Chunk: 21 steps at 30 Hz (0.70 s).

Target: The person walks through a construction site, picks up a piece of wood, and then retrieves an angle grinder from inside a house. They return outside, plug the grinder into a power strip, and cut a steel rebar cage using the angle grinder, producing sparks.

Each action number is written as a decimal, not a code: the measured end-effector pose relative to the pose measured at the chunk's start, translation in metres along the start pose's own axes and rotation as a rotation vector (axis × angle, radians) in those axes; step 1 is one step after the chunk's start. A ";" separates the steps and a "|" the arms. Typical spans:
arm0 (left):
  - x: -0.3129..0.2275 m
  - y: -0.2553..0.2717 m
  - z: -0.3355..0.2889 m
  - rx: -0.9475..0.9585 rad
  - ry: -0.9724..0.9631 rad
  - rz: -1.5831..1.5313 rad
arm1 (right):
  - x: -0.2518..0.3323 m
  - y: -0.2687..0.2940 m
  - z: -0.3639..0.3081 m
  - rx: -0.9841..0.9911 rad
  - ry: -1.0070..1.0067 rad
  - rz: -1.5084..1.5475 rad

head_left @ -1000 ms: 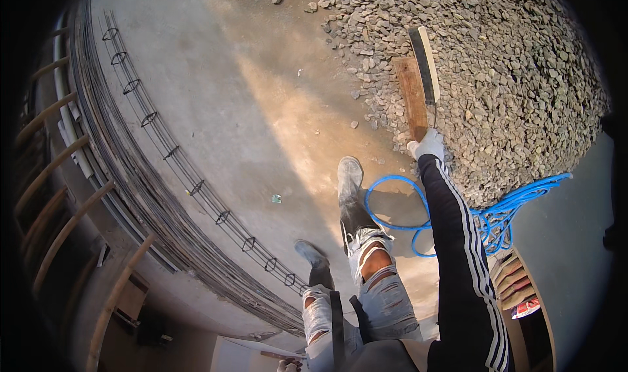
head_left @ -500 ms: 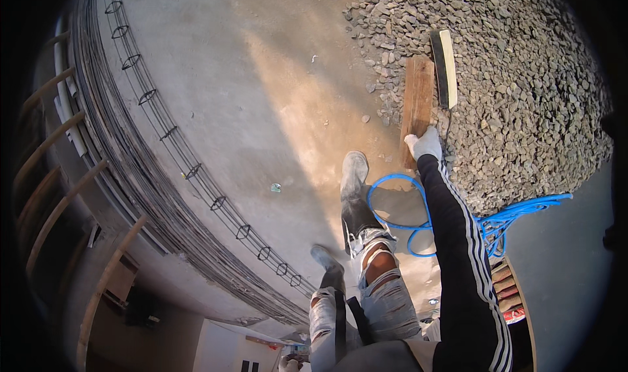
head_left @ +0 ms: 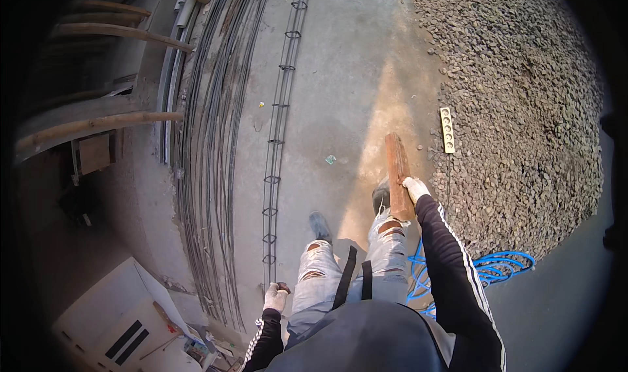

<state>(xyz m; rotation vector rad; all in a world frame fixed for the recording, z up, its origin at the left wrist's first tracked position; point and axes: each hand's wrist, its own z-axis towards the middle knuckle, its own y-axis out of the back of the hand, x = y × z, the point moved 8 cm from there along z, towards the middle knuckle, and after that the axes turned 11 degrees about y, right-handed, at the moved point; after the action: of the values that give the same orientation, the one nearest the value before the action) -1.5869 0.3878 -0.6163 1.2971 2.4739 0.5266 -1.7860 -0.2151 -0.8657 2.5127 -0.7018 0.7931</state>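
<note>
Gloved right hand clamped around a reddish wooden plank, carried upright at the hip, now clear of the gravel heap. Left hand curled shut, empty, now in view. Rebar cage swung nearer; blue hose behind.

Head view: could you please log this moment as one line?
right hand: grips plank | left hand: fist at side | right: gravel, hose | left: rebar
</note>
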 end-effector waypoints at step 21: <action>0.524 -0.011 -0.019 -0.271 0.199 -0.238 | -0.115 -0.119 -0.429 0.490 0.140 -1.338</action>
<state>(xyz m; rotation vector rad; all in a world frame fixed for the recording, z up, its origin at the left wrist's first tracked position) -1.8904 0.8137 -0.6519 0.8704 2.5547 0.9295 -1.9755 0.1381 -0.6400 2.4883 1.2687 0.5848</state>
